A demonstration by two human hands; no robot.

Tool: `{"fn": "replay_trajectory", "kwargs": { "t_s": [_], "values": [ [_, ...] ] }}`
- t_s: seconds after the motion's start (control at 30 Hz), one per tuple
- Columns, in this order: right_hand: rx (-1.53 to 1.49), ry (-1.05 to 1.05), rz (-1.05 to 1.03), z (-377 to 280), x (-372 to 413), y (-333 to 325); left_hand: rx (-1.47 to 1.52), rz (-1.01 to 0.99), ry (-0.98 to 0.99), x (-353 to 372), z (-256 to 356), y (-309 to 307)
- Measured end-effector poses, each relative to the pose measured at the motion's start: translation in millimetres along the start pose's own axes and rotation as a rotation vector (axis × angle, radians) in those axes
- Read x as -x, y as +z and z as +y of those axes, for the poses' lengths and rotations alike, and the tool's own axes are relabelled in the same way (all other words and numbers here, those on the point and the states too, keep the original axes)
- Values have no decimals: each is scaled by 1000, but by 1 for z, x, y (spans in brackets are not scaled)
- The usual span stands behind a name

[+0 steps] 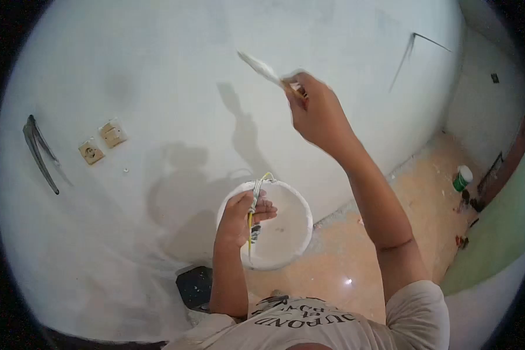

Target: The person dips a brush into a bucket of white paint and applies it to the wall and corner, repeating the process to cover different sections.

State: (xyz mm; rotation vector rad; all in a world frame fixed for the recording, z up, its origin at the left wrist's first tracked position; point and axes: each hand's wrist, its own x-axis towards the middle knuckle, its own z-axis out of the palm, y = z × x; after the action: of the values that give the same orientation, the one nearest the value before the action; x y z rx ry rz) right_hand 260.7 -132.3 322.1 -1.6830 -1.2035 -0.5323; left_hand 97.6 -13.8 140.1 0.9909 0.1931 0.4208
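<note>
My right hand [318, 111], raised in front of the white wall, is closed around the handle of a paintbrush [261, 67]. The brush head is coated white and points up and left; its shadow falls lower left on the wall. Lower down, my left hand [242, 216] grips the wrapped handle [255, 198] of a round bucket [306, 233], with the thumb against the wrapping and the fingers over the bucket's opening. Yellow and pale cord shows at that handle. Off-white material coats the bucket's rim and inside.
Two wall sockets [102, 143] and a dark cable [39, 154] are on the left wall. Below stands a dark, speckled object [193, 287]. A green-and-white can [462, 178] and debris lie on the tan floor [344, 262] at right. A thin bent rod [430, 41] sticks out upper right.
</note>
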Motion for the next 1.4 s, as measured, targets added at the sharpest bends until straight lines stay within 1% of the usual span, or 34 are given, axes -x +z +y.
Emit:
{"fn": "replay_trajectory", "kwargs": {
  "t_s": [0.03, 0.07, 0.1, 0.17, 0.23, 0.27, 0.3, 0.33, 0.37, 0.43, 0.5, 0.53, 0.6, 0.63, 0.7, 0.73, 0.8, 0.87, 0.93, 1.0, 1.07, 1.1, 1.13, 1.2, 1.23, 1.27, 1.33, 1.37, 1.4],
  "values": [
    [52, -99, 25, -8, -21, 5, 4, 10, 4, -5, 4, 3],
    [139, -126, 59, -14, -37, 7, 1, -7, 8, -10, 7, 6],
    [260, -251, 111, -22, -54, 17, -31, 0, 33, -10, 12, 3],
    [286, -341, 165, -37, -95, 40, -70, 32, 68, -7, 25, -4],
    [427, -396, 213, -25, -141, 47, -62, 11, 126, -19, 32, 8],
    [414, -402, 209, -14, -167, 53, -59, 10, 162, -22, 33, 13],
    [364, -336, 232, 0, -187, 61, -80, 104, 115, -16, 34, 20],
    [327, -287, 264, 4, -200, 61, -80, 122, 131, -20, 36, 31],
    [305, -302, 261, 10, -207, 62, -82, 170, 151, -21, 37, 39],
    [471, -440, 166, 24, -215, 59, -73, 241, 183, -22, 40, 54],
    [454, -479, 149, 34, -192, 58, -102, 269, 216, -26, 43, 64],
    [529, -496, 149, 15, -170, 80, -113, 209, 219, -19, 58, 30],
    [537, -460, -15, 24, -143, 89, -91, 226, 217, -16, 59, 33],
    [535, -466, -16, 28, -133, 88, -104, 199, 241, -18, 62, 32],
    [523, -398, -168, 38, -122, 82, -99, 179, 250, -18, 71, 35],
    [522, -402, -168, 39, -124, 74, -98, 180, 253, -18, 74, 36],
    [525, -343, -300, 35, -130, 50, -116, 175, 278, -19, 79, 35],
    [527, -302, -336, 30, -159, 32, -104, 171, 285, -22, 83, 33],
    [532, -553, -231, 41, -208, 29, -99, 177, 292, -22, 87, 34],
    [569, -440, -408, 10, -238, 11, -108, 148, 298, -25, 89, 31],
    [627, -392, -173, 9, -281, 18, -93, 130, 310, -27, 92, 31],
    [774, -561, -160, 16, -314, 20, -93, 130, 313, -27, 93, 31],
    [775, -566, -158, 17, -322, 17, -116, 143, 314, -25, 94, 32],
    [667, -573, -11, 2, -327, 4, -133, 159, 315, -23, 94, 33],
    [627, -380, 53, -18, -307, -6, -135, 147, 322, -21, 93, 32],
    [628, -378, 52, -21, -291, -7, -138, 134, 329, -21, 94, 32],
    [537, -401, 209, -25, -271, -11, -125, 150, 312, -25, 94, 33],
    [818, -672, 208, 29, -298, 13, -113, 171, 288, -25, 93, 33],
    [568, -572, 313, 19, -274, 29, -114, 174, 281, -25, 92, 33]
  ]
}}
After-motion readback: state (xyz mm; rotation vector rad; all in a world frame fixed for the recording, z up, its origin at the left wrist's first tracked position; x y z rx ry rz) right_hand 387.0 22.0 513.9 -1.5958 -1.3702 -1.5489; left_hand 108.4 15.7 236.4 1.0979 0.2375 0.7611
